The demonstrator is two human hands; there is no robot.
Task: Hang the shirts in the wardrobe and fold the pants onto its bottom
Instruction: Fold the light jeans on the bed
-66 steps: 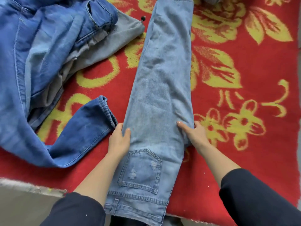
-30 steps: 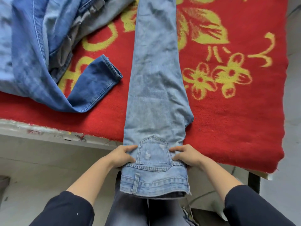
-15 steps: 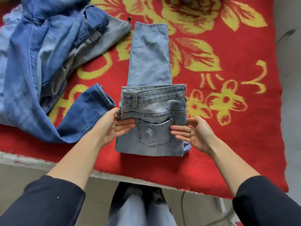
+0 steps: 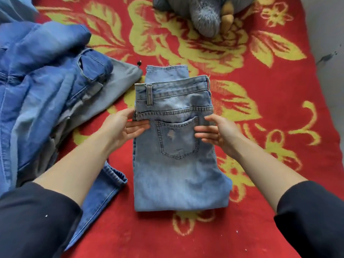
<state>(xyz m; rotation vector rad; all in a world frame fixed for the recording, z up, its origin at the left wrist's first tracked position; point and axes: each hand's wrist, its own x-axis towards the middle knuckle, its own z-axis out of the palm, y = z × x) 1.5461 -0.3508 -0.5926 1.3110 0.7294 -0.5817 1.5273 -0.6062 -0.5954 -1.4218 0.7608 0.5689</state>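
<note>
Fingers [image 4: 137, 128] straight, nothing clenched: left hand [image 4: 122, 127] and right hand [image 4: 220, 135] rest on the folded jeans [image 4: 178, 175] lying between them on the red blanket [image 4: 279, 211]. Smooth outward from the pocket [image 4: 176, 140], square edges before the next fold.

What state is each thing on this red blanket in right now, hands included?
Light jeans, folded, back pocket up, flat on the blanket.
Dark jeans, unfolded, crumpled at left.
Grey garment, unfolded, partly under the dark jeans.
Left hand, open, fingers resting on the light jeans' left edge.
Right hand, open, fingers on their right edge.
Soft toy, lying at far edge.
</note>
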